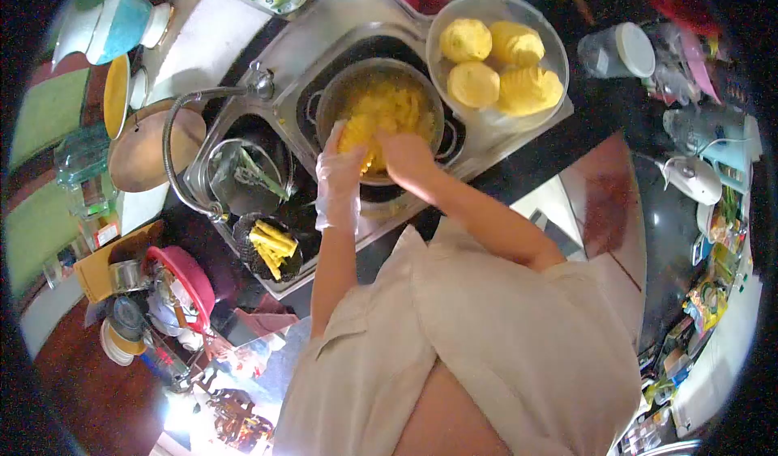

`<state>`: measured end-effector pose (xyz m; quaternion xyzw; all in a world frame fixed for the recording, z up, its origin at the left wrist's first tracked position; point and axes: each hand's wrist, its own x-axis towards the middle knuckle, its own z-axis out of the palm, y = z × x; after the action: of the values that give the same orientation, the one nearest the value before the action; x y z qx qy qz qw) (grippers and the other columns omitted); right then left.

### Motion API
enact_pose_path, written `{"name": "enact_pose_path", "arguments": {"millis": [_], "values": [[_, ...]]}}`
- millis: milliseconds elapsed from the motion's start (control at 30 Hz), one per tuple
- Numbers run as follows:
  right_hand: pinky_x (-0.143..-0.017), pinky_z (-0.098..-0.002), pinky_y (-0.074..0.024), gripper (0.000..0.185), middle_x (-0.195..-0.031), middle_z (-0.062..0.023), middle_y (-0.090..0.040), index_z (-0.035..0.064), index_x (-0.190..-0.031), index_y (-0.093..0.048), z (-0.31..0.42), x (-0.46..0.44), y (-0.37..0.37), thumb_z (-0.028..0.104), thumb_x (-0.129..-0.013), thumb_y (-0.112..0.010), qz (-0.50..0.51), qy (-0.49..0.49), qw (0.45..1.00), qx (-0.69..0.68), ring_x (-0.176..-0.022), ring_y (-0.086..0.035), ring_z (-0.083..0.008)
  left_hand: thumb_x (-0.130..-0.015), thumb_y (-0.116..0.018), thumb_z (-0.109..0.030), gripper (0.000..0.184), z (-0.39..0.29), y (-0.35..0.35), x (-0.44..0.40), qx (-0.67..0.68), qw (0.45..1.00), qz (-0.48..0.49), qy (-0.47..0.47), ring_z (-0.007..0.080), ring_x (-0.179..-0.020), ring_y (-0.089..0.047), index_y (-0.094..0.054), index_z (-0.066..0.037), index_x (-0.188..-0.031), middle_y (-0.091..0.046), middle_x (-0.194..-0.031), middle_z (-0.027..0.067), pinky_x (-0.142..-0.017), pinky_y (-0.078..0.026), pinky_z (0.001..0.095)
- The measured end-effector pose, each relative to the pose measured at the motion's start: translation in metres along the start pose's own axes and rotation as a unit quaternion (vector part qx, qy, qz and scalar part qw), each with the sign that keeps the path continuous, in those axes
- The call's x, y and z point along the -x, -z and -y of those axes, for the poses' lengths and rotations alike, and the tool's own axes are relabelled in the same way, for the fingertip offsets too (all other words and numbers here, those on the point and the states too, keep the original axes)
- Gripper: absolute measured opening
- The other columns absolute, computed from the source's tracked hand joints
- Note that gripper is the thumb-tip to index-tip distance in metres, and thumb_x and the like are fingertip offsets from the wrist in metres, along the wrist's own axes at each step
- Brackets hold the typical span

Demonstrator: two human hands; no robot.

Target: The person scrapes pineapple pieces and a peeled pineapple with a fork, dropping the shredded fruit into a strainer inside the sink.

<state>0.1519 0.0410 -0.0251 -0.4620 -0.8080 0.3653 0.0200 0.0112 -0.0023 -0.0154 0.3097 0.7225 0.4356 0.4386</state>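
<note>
At upper centre, the gloved left hand (341,158) and bare right hand (405,160) are inside a pot (329,98) with yellow pieces (393,106); at upper right, a bowl (506,9) contains four yellow fruits (473,84).

This is a kitchen, and its crowded mix of crockery and supplies suggests one in a home. A steel sink unit (312,47) is set into a dark countertop (551,152), with a curved tap (168,144) arching on its left side. A metal pot (332,91) of yellow food pieces stands at the sink, and a clear bowl (553,39) to its right holds peeled yellow produce. Far left are a turquoise-and-white bowl (121,27) and a round brown dish (156,148); nearer, a pink basin (192,282). Along the right sit a white-lidded jar (604,53) and colourful packets (705,302)
</note>
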Motion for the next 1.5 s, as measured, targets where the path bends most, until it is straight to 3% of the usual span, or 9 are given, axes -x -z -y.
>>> {"name": "enact_pose_path", "arguments": {"millis": [233,500,667,800,867,1067,1333,1433,1500], "values": [[-0.069,-0.0499,-0.0521,0.03,-0.087,-0.0207,-0.067,0.0058,-0.111,-0.059,0.003,-0.011,0.015,0.013,-0.087,-0.042,-0.033,-0.023,0.999,-0.017,-0.079,-0.066,-0.0366,-0.078,-0.069,-0.006,0.06,-0.005,-0.005,0.003,0.175,0.984,0.012,0.018,0.0155,-0.098,-0.06,-0.046,0.003,-0.132,-0.06,-0.116,0.0112,-0.086,-0.048,0.027],[-0.071,-0.0487,-0.0507,0.032,-0.09,-0.0202,-0.066,0.0097,-0.114,-0.059,-0.015,-0.018,0.026,0.011,-0.088,-0.041,0.005,-0.056,0.998,0.003,-0.083,-0.065,-0.0373,-0.081,-0.067,-0.011,0.06,0.004,0.006,0.0,0.142,0.985,0.021,0.091,0.0174,-0.095,-0.063,-0.043,0.002,-0.134,-0.06,-0.117,0.0107,-0.077,-0.052,0.0273],[-0.065,-0.0486,-0.0533,0.025,-0.085,-0.0202,-0.067,0.0037,-0.096,-0.063,-0.001,0.002,0.013,0.014,-0.088,-0.042,-0.001,-0.035,0.999,0.01,-0.074,-0.067,-0.0369,-0.084,-0.062,-0.019,0.058,0.02,0.005,-0.005,0.236,0.968,0.019,0.088,0.0181,-0.095,-0.064,-0.041,-0.001,-0.136,-0.061,-0.116,0.0095,-0.071,-0.054,0.0313],[-0.063,-0.0493,-0.0528,0.026,-0.08,-0.0183,-0.067,0.006,-0.105,-0.06,-0.018,-0.023,0.03,0.014,-0.088,-0.042,-0.059,-0.051,0.997,0.014,-0.074,-0.066,-0.0375,-0.084,-0.06,-0.019,0.055,0.022,0.007,-0.009,0.234,0.965,0.019,0.117,0.0188,-0.096,-0.064,-0.044,-0.002,-0.134,-0.061,-0.116,0.0085,-0.071,-0.054,0.0326],[-0.064,-0.0497,-0.0526,0.026,-0.082,-0.0184,-0.066,0.0066,-0.106,-0.059,-0.013,-0.018,0.015,0.014,-0.088,-0.042,-0.063,-0.043,0.997,-0.001,-0.076,-0.066,-0.0373,-0.083,-0.06,-0.018,0.054,0.039,0.01,-0.019,0.336,0.932,0.102,0.092,0.02,-0.098,-0.064,-0.045,-0.003,-0.132,-0.061,-0.116,0.0087,-0.072,-0.054,0.0329],[-0.069,-0.0509,-0.0516,0.026,-0.088,-0.0191,-0.066,0.0064,-0.107,-0.058,-0.008,0.004,0.004,0.013,-0.087,-0.042,-0.053,-0.019,0.997,-0.044,-0.082,-0.066,-0.0359,-0.083,-0.059,-0.02,0.054,0.041,0.006,-0.024,0.264,0.948,0.033,0.173,0.0221,-0.099,-0.063,-0.045,-0.004,-0.133,-0.061,-0.117,0.0091,-0.073,-0.053,0.0344],[-0.071,-0.0486,-0.0501,0.029,-0.087,-0.0184,-0.067,0.0079,-0.106,-0.062,0.002,0.0,0.019,0.013,-0.087,-0.04,-0.055,-0.01,0.998,-0.039,-0.082,-0.064,-0.0391,-0.083,-0.06,-0.027,0.05,0.04,0.005,-0.031,0.343,0.931,0.057,0.113,0.0226,-0.097,-0.063,-0.05,-0.01,-0.129,-0.062,-0.114,0.0081,-0.063,-0.054,0.0424],[-0.074,-0.0471,-0.0503,0.03,-0.091,-0.0178,-0.067,0.0095,-0.104,-0.065,-0.01,0.016,0.026,0.023,-0.09,-0.043,0.027,0.021,0.998,-0.046,-0.082,-0.064,-0.0397,-0.081,-0.061,-0.031,0.046,0.02,0.01,-0.009,0.332,0.925,0.07,0.169,0.0239,-0.096,-0.062,-0.053,-0.011,-0.122,-0.061,-0.113,0.0073,-0.062,-0.054,0.044],[-0.076,-0.0466,-0.05,0.039,-0.094,-0.0192,-0.066,0.0101,-0.102,-0.068,-0.015,0.012,0.031,0.04,-0.091,-0.045,-0.021,-0.068,0.989,-0.128,-0.082,-0.064,-0.0394,-0.081,-0.061,-0.033,0.045,0.005,0.009,0.0,0.355,0.918,0.008,0.179,0.0259,-0.097,-0.062,-0.054,-0.01,-0.119,-0.061,-0.112,0.0086,-0.062,-0.054,0.0458]]}}
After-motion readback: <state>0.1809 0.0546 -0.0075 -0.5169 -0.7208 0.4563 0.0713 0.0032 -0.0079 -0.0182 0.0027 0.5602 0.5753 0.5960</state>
